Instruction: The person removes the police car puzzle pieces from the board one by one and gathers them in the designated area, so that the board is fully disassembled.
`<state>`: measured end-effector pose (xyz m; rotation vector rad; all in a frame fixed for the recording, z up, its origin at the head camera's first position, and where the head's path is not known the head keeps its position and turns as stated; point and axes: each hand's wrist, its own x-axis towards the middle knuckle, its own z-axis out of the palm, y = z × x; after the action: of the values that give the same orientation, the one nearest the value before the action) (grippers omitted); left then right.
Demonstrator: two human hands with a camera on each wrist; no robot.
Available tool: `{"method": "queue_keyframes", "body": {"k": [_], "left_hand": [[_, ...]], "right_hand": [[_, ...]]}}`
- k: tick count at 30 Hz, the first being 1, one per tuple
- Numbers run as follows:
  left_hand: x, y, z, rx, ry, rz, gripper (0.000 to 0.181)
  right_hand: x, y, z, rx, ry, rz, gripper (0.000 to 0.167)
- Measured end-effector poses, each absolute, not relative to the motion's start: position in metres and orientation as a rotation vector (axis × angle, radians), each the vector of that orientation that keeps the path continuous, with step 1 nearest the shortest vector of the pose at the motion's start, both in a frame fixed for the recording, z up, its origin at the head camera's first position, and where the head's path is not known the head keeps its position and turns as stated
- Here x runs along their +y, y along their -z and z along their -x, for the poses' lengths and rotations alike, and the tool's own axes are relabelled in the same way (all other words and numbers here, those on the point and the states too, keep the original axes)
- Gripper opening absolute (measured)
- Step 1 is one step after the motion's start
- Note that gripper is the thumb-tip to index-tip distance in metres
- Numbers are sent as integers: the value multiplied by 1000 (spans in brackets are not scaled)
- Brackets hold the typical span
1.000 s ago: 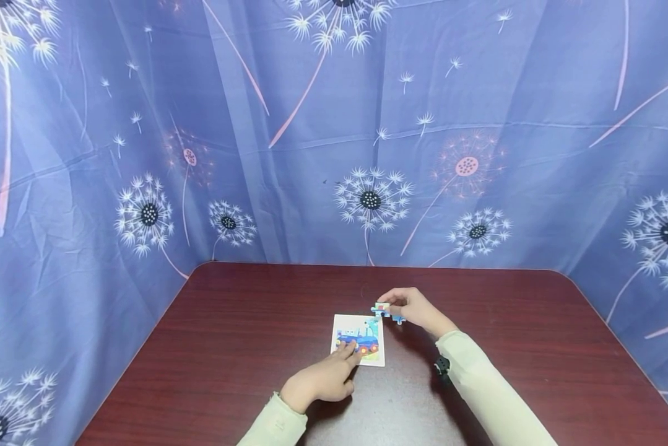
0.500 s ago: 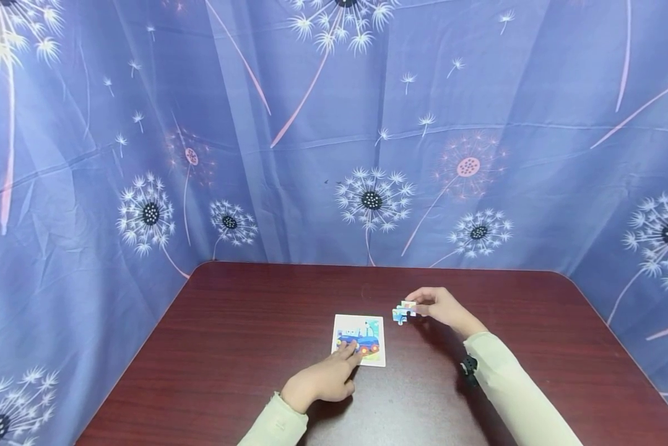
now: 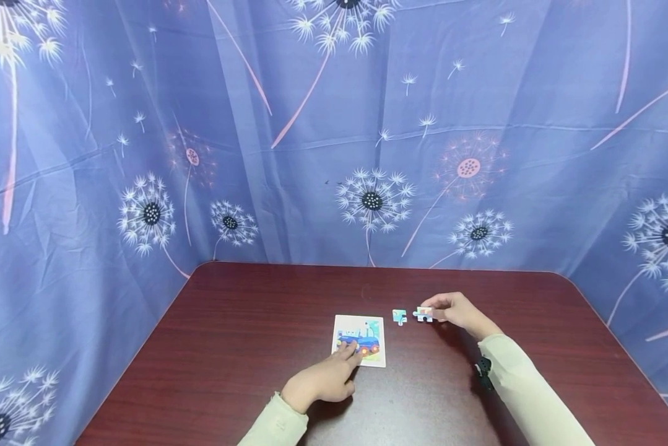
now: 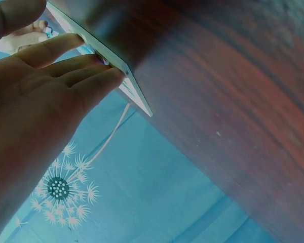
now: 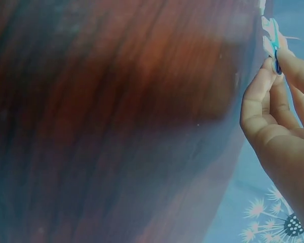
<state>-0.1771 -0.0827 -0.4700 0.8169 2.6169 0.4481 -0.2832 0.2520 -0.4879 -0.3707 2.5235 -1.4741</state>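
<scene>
A square puzzle board point(image 3: 339, 322) with a blue tractor picture and a pale border lies on the table. The fingers of my left hand point(image 3: 321, 379) rest nearly straight on its lower part, covering some of the picture. To the right, my right hand point(image 3: 460, 311) pinches a jigsaw piece point(image 3: 424, 314) between thumb and fingers; the right wrist view shows the pinched piece point(image 5: 271, 38) edge-on. A second jigsaw piece point(image 3: 399, 316), light blue with a tab pointing down, lies between the board and my right hand, apart from both.
The dark red wooden table point(image 3: 244, 322) reaches back to a blue curtain point(image 3: 311, 186) with dandelion prints, which hangs along its far and side edges. A dark wristband device point(image 3: 484, 371) sits at the right sleeve.
My right hand has moved right from the board's upper right corner, carrying its piece past the second piece, which is now fully visible. The left hand has stayed on the board.
</scene>
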Motion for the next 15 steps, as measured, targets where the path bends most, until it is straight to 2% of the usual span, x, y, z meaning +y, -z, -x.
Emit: {"method": "queue_keyframes", "body": {"k": [15], "left_hand": [[-82, 470, 178, 2628, -426, -828, 64]], "right_hand": [[248, 491, 284, 2678, 1345, 398, 15]]}}
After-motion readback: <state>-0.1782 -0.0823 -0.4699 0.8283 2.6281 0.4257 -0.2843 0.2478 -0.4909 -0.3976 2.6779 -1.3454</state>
